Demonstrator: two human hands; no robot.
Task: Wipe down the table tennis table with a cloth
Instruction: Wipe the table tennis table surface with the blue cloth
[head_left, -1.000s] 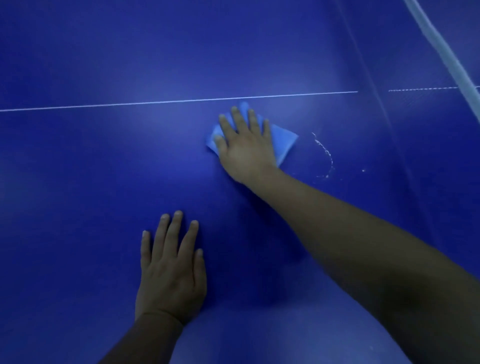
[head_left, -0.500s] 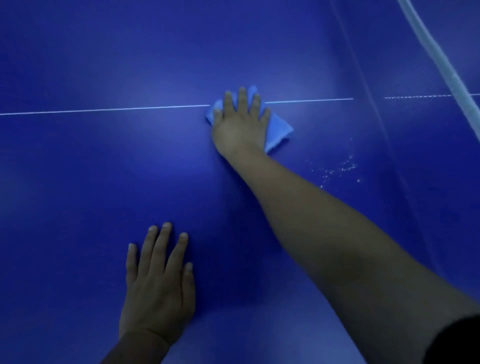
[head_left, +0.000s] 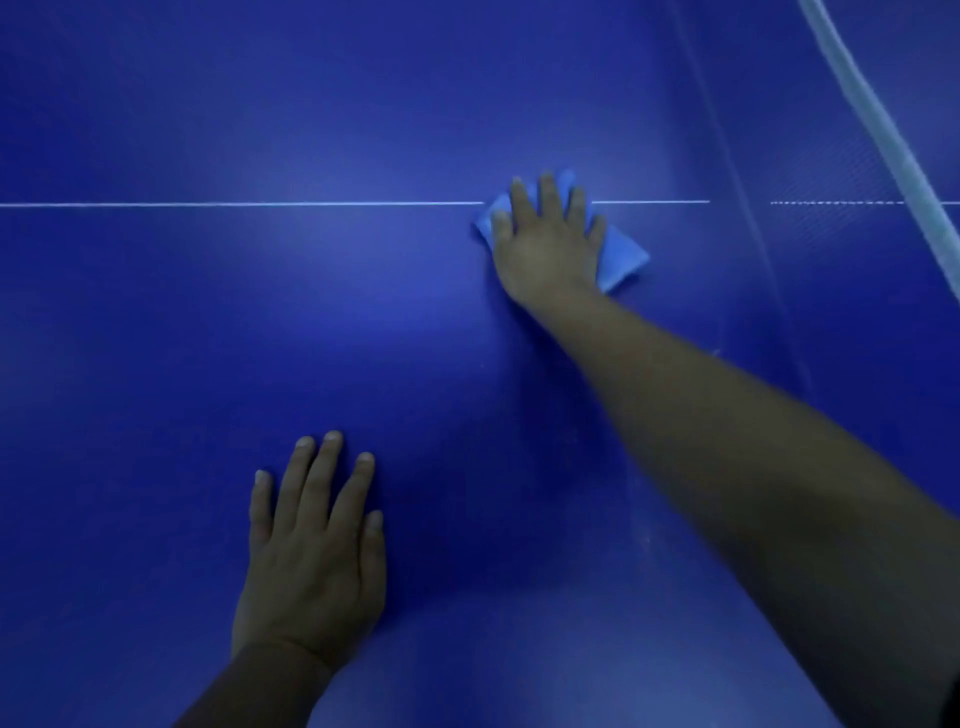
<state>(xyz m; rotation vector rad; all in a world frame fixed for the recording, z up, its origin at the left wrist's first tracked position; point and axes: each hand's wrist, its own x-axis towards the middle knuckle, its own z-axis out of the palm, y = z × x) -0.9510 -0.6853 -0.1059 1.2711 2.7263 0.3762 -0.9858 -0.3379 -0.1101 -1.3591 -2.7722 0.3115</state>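
The right hand (head_left: 545, 244), fingers spread flat, covers most of the light blue cloth (head_left: 621, 254) at one o'clock on the white line (head_left: 234, 204). The left hand (head_left: 311, 551) presses flat on the blue bench (head_left: 156, 364). Net edge (head_left: 883, 119) cut off at two o'clock.

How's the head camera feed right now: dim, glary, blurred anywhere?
Head view: dim overall, both hands underexposed. A soft bright patch of glare sits on the blue table left of the cloth. The right hand pressing the cloth and the left hand are slightly soft, not badly blurred. The white net edge curves, which suggests wide-angle distortion.
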